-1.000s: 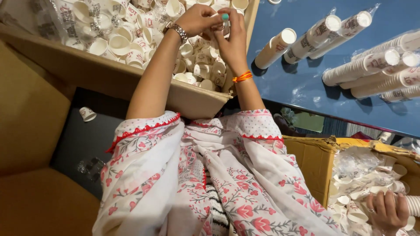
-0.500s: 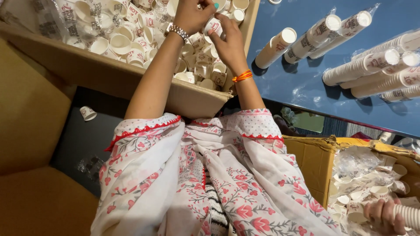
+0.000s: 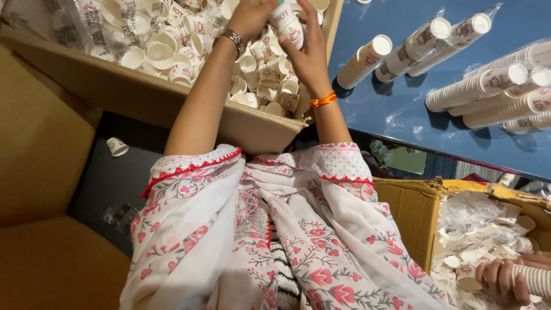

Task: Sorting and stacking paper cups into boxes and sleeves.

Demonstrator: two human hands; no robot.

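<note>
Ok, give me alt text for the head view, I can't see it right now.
Both hands, left hand and right hand, hold a small stack of paper cups over a cardboard box of loose cups. Wrapped cup sleeves lie on the blue table; another person's hand holds cups lower right.

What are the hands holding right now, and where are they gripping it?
Both hands hold a short stack of paper cups over the box. The right hand grips its side; the left hand holds its upper end.

Loose cups [image 3: 172, 51] in box [image 3: 172, 103]; wrapped stacks [image 3: 476, 86] on table [image 3: 413, 120] right.
</note>
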